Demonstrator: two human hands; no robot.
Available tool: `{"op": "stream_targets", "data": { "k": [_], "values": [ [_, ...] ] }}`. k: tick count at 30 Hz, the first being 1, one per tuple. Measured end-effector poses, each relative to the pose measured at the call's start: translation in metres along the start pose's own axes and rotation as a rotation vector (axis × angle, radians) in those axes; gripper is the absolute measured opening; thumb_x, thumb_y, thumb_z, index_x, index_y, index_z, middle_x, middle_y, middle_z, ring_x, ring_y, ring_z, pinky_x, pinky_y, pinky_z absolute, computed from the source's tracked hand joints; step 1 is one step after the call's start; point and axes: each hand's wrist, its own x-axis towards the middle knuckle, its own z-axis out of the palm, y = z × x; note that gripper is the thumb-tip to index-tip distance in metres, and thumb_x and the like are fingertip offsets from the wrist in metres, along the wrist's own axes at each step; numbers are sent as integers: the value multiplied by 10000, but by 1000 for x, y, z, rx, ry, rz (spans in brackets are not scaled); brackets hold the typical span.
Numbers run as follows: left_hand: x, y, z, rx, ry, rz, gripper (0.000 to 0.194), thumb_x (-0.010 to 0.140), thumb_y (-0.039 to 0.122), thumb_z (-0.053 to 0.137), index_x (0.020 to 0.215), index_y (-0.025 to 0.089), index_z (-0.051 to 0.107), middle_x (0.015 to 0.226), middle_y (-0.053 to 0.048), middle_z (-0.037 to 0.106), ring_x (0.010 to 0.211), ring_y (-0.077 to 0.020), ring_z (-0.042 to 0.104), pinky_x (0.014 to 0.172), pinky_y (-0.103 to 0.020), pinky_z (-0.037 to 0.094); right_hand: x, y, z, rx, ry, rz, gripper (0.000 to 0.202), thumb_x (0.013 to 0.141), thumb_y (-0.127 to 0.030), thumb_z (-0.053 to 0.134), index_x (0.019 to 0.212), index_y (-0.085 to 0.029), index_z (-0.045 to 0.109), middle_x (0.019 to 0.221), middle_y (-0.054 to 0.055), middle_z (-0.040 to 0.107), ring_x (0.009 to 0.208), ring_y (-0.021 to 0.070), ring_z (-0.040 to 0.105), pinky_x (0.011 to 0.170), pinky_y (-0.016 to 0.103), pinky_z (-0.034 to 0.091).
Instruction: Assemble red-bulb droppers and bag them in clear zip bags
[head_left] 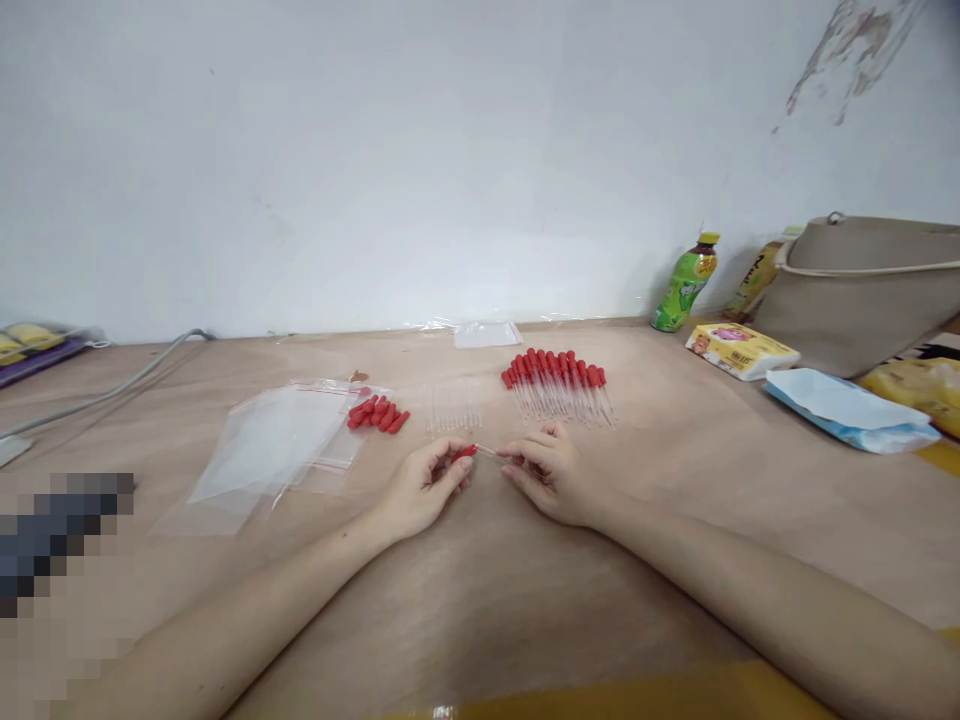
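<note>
Between thumb and fingers, my left hand [427,485] pinches a red rubber bulb [466,452]. My right hand [555,472] grips a thin clear glass tube [489,453], whose end meets the bulb's open end; how far it sits inside I cannot tell. Behind my left hand lies a small pile of loose red bulbs [377,413], beside a row of bare clear tubes [452,405]. Past my right hand, several droppers with red bulbs on clear tubes [559,385] lie side by side, bulbs toward the wall.
Clear zip bags [270,450] lie flat at left, and another small bag [487,335] rests by the wall. On the right stand a green drink bottle [686,283], a yellow tissue pack [741,350], a blue-white packet [851,408] and a grey bag [862,290]. A cable [127,385] runs at left.
</note>
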Motion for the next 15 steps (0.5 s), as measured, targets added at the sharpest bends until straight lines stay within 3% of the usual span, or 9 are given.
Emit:
{"op": "stream_targets", "data": {
  "k": [8, 15],
  "values": [
    [-3, 2, -2, 79, 25, 51, 223, 844, 318, 483, 883, 133, 601, 594, 14, 519, 526, -92, 471, 511, -205, 395, 2, 4, -2, 59, -103, 12, 192, 869, -246, 482, 993, -213, 625, 762, 13, 621, 682, 115, 533, 747, 318, 281],
    [-7, 6, -3, 232, -64, 127, 202, 869, 295, 458, 863, 172, 618, 735, -4, 612, 665, -121, 542, 615, -222, 426, 4, 3, -13, -21, -161, -14, 208, 869, -249, 480, 990, -249, 649, 772, 1, 640, 621, 95, 500, 744, 329, 245]
  ]
}}
